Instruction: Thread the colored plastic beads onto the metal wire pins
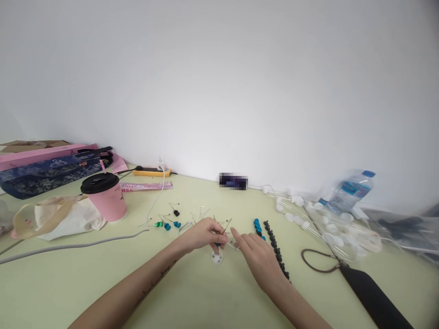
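My left hand is pinched on a thin metal pin with a small blue bead near its lower end, held just above a white round cap on the pale green table. My right hand lies beside it with its fingers stretched towards the pin's tip, touching a thin wire there. Right of that hand lie a strand of black beads and a few blue beads. Left of my left hand lie more pins carrying green, blue and black beads.
A pink cup with a black lid stands at the left by a cloth bag. A grey cable crosses the left side. Clear tubes with white caps, a water bottle and a black pouch lie right.
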A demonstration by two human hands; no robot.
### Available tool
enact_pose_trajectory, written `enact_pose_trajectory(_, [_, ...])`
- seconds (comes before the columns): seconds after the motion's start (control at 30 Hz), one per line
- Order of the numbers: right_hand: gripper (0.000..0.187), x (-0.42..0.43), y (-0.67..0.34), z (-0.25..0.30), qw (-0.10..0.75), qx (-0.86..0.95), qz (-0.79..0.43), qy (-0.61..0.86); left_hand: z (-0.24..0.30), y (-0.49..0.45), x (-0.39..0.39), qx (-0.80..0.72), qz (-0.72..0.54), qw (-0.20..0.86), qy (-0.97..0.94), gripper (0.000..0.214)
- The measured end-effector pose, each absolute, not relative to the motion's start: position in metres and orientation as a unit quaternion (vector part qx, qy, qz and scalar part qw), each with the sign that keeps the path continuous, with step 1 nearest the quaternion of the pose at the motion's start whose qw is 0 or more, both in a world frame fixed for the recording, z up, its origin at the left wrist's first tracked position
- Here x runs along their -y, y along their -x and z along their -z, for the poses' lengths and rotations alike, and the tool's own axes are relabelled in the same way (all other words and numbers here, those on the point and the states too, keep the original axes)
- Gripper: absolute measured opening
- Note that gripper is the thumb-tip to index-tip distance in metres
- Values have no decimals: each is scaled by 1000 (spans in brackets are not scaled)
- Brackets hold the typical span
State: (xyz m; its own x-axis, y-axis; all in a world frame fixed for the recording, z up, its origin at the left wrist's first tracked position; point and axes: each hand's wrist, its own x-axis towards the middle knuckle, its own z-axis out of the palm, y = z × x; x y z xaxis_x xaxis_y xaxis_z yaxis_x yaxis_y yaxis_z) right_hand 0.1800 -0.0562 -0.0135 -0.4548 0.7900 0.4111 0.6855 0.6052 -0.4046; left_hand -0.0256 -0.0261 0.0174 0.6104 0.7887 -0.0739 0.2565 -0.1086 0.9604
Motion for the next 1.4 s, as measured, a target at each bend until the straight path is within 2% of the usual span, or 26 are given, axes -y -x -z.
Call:
enact_pose_trajectory(0.07, [39, 56, -180, 9, 298, 813, -204, 458, -20, 29, 24, -385, -272, 530, -705, 25])
enact_pose_trajectory(0.13, [44, 56, -179, 3, 306, 720, -414, 465, -23, 28, 25, -389, -316, 486, -716, 24])
enact_pose_trajectory(0.2, [57, 56, -178, -2, 289, 585, -613, 445, -24, 24, 28, -378, -348, 426, -745, 24])
enact_pose_trajectory(0.23, [59, 56, -178, -4, 281, 522, -681, 430, -25, 22, 30, -366, -359, 387, -766, 24])
enact_pose_trajectory(0.3, [51, 55, -179, -7, 278, 447, -746, 408, -25, 17, 35, -335, -369, 308, -810, 25])
enact_pose_trajectory(0.37, [43, 56, -179, -9, 302, 463, -730, 402, -24, 14, 37, -318, -370, 263, -832, 26])
enact_pose_trajectory(0.43, [39, 57, -180, -7, 332, 561, -629, 424, -22, 12, 36, -338, -366, 289, -817, 25])
enact_pose_trajectory(0.5, [35, 59, -181, -1, 351, 701, -432, 446, -18, 14, 32, -369, -348, 387, -770, 23])
enact_pose_trajectory(0.6, [26, 62, -183, 11, 316, 849, -109, 409, -12, 19, 25, -375, -290, 549, -689, 23])
enact_pose_trajectory(0.67, [31, 64, -185, 16, 294, 880, -23, 372, -10, 23, 21, -364, -266, 596, -664, 24])
enact_pose_trajectory(0.73, [32, 63, -184, 15, 318, 862, -56, 391, -11, 24, 20, -360, -275, 594, -665, 24])
enact_pose_trajectory(0.77, [32, 63, -183, 13, 340, 833, -117, 420, -12, 24, 21, -362, -289, 576, -674, 23])
enact_pose_trajectory(0.83, [41, 60, -181, 7, 358, 745, -310, 471, -15, 21, 24, -377, -323, 500, -710, 22])
enact_pose_trajectory(0.9, [54, 57, -179, 1, 319, 640, -515, 473, -18, 16, 30, -383, -350, 387, -762, 23])
enact_pose_trajectory(0.97, [55, 55, -178, -2, 283, 579, -613, 457, -19, 11, 36, -371, -362, 291, -804, 24])
enact_pose_trajectory(1.0, [52, 54, -178, -2, 279, 582, -613, 456, -19, 9, 38, -366, -364, 264, -814, 24])
enact_pose_trajectory(1.07, [44, 53, -180, 1, 299, 654, -517, 464, -16, 7, 39, -372, -365, 265, -811, 26])
enact_pose_trajectory(1.17, [37, 54, -185, 8, 326, 800, -231, 448, -9, 9, 33, -398, -349, 398, -749, 26])
enact_pose_trajectory(1.23, [35, 55, -187, 10, 317, 844, -104, 421, -6, 12, 27, -388, -334, 515, -688, 25])
enact_pose_trajectory(1.3, [34, 56, -187, 7, 309, 840, -132, 427, -4, 14, 24, -369, -336, 577, -647, 26])
enact_pose_trajectory(1.4, [43, 56, -184, -2, 318, 732, -387, 461, -6, 13, 25, -367, -363, 567, -642, 25])
